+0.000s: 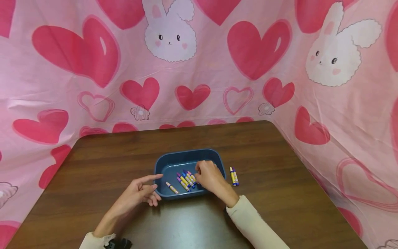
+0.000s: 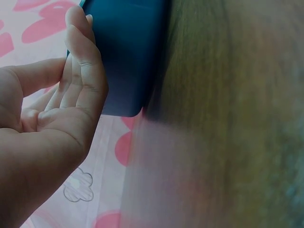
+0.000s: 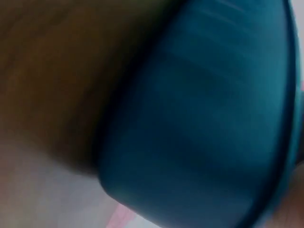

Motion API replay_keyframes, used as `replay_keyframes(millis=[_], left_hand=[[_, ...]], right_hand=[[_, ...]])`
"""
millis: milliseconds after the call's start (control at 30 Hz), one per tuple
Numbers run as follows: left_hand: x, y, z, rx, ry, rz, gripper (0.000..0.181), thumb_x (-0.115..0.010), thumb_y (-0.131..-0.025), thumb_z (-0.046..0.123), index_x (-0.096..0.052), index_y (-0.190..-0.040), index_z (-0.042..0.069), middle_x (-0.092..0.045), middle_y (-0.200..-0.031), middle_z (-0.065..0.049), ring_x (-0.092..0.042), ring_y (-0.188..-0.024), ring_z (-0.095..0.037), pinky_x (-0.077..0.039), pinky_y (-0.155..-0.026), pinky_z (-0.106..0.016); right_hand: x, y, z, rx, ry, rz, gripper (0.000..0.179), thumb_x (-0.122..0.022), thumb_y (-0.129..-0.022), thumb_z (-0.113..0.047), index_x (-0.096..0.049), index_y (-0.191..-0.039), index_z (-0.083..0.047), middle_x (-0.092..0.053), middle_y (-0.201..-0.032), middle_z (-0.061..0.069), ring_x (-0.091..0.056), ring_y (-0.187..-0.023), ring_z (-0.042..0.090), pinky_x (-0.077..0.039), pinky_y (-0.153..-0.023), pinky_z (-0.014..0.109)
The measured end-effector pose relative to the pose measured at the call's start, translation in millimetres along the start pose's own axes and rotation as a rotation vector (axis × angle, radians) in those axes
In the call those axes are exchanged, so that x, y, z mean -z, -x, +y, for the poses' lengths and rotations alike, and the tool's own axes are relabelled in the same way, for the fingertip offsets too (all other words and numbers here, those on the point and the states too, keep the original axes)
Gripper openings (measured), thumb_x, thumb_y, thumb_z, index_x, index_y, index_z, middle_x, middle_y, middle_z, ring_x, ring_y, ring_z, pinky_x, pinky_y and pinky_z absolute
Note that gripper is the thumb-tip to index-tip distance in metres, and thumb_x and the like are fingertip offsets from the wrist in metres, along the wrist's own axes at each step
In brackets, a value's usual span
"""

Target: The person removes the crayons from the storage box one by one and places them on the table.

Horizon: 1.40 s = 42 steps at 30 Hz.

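A dark blue tray (image 1: 186, 196) sits on the table with several crayons (image 1: 184, 183) in yellow wrappers bunched inside it. Apart from that bunch, to its left, lies a pale-tipped crayon (image 1: 172, 187). My right hand (image 1: 209, 177) reaches over the tray's right side, fingers bent down at the bunch's right edge; its fingertips are hidden, and I cannot tell whether they pinch a crayon. At the left rim is my left hand (image 1: 140, 192), its index finger extended over the rim and the others loosely bent, holding nothing. The left wrist view shows that hand (image 2: 71, 95) beside the tray's outer wall (image 2: 126, 61).
Two crayons (image 1: 234, 176) lie side by side on the brown wooden table (image 1: 267, 207), right of the tray. A pink cloth (image 1: 217, 93) with hearts and rabbits hangs behind and beside the table. The tray's wall (image 3: 199, 118) fills much of the blurred right wrist view.
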<state>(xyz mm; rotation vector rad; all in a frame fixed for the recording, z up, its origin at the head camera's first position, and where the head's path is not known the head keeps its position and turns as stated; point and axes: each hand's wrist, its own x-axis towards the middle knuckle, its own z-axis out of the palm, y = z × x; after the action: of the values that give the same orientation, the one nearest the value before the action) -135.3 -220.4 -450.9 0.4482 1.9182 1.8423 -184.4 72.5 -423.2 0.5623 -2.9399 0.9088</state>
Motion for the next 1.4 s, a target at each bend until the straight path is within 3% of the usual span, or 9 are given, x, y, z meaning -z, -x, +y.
replay_keyframes(millis=[233,367,500,567,733,967,1400], left_hand=[[-0.7,-0.3,-0.5,0.009,-0.008,0.013,0.055,-0.051,-0.105,0.016,-0.031,-0.151,-0.006,-0.07,-0.093,-0.031,-0.072,-0.072,-0.027,-0.061,-0.07,-0.04],[-0.4,-0.4,0.1,0.001,-0.012,0.013,0.055,-0.051,-0.105,0.015,-0.031,-0.151,-0.006,-0.068,-0.094,-0.034,-0.072,-0.072,-0.028,-0.061,-0.07,-0.042],[0.2,-1.0,0.9,-0.017,-0.017,0.006,0.055,-0.051,-0.105,0.013,-0.031,-0.151,-0.007,-0.069,-0.094,-0.033,-0.072,-0.072,-0.029,-0.061,-0.07,-0.043],[0.3,-1.1,0.9,-0.02,-0.018,0.004,0.054,-0.051,-0.104,0.013,-0.031,-0.151,-0.007,-0.07,-0.094,-0.031,-0.072,-0.072,-0.029,-0.061,-0.07,-0.043],[0.0,-0.9,0.5,-0.01,-0.012,0.003,0.055,-0.051,-0.105,0.015,-0.03,-0.151,-0.007,-0.069,-0.093,-0.032,-0.072,-0.072,-0.027,-0.061,-0.07,-0.045],[-0.5,-0.5,0.5,-0.007,-0.013,0.005,0.056,-0.051,-0.105,0.015,-0.03,-0.151,-0.007,-0.069,-0.094,-0.033,-0.072,-0.072,-0.026,-0.061,-0.07,-0.043],[0.5,0.3,-2.0,-0.024,-0.006,-0.001,0.053,-0.049,-0.105,0.012,-0.031,-0.151,-0.007,-0.07,-0.092,-0.031,-0.072,-0.072,-0.027,-0.061,-0.069,-0.042]], right_hand=[[-13,-2.8,6,-0.01,0.087,-0.061,0.015,-0.077,-0.083,-0.015,-0.068,-0.074,-0.007,-0.055,-0.067,0.002,-0.051,-0.061,0.017,-0.041,-0.052,0.031],[-13,-3.5,6,-0.022,0.092,-0.076,0.006,-0.075,-0.081,-0.009,-0.073,-0.083,-0.005,-0.064,-0.077,0.004,-0.057,-0.067,0.018,-0.051,-0.059,0.034],[-12,-3.4,5,-0.033,0.092,-0.096,0.009,-0.074,-0.078,-0.006,-0.074,-0.087,-0.005,-0.069,-0.085,0.006,-0.06,-0.072,0.019,-0.056,-0.066,0.038],[-12,-3.3,5,-0.037,0.089,-0.099,0.004,-0.073,-0.077,-0.005,-0.072,-0.079,-0.007,-0.067,-0.08,0.005,-0.059,-0.069,0.019,-0.053,-0.061,0.036],[-14,-2.8,5,-0.064,0.079,-0.105,0.022,-0.072,-0.076,-0.003,-0.06,-0.063,-0.015,-0.056,-0.066,-0.001,-0.053,-0.06,0.017,-0.042,-0.051,0.03],[-14,-2.6,5,-0.106,0.078,-0.127,0.026,-0.072,-0.078,-0.004,-0.057,-0.06,-0.015,-0.054,-0.063,-0.001,-0.052,-0.058,0.016,-0.039,-0.049,0.029],[-14,-2.4,3,-0.07,0.099,-0.09,0.03,-0.071,-0.084,-0.009,-0.056,-0.059,-0.015,-0.052,-0.061,-0.001,-0.051,-0.058,0.016,-0.039,-0.049,0.029]])
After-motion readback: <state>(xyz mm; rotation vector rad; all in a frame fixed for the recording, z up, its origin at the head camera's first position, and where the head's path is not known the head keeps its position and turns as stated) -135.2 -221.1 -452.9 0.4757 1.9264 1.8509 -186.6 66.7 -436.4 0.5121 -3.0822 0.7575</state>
